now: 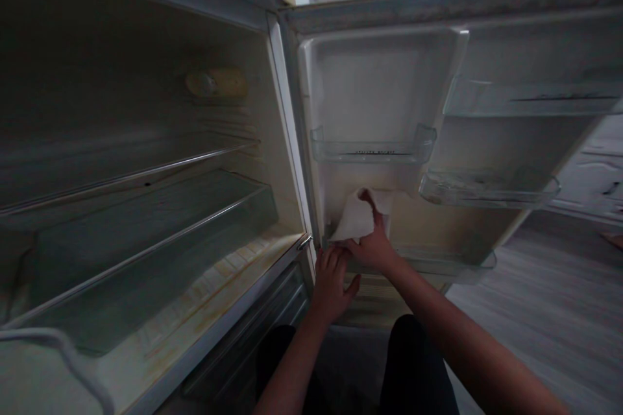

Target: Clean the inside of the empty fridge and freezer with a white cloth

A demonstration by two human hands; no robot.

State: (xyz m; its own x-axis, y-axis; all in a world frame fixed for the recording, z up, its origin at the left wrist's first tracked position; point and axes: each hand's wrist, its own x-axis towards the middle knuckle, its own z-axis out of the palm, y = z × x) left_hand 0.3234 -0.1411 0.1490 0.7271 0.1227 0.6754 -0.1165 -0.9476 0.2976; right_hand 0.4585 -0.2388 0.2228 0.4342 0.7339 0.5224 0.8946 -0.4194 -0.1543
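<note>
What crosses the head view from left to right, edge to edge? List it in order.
Curved white tube or cable, yellowish rounded fitting, bare left hand, bare right hand holding crumpled white cloth or paper, clear plastic door bin, white panelled cupboard.

Cloth [357, 219]: white, bunched, top edge curled into an open fold. Position: at the hinge-side end of the lowest shelf [438, 264] of the open door [379, 84]. Shelf: clear, low-walled, fitted across the door.
</note>
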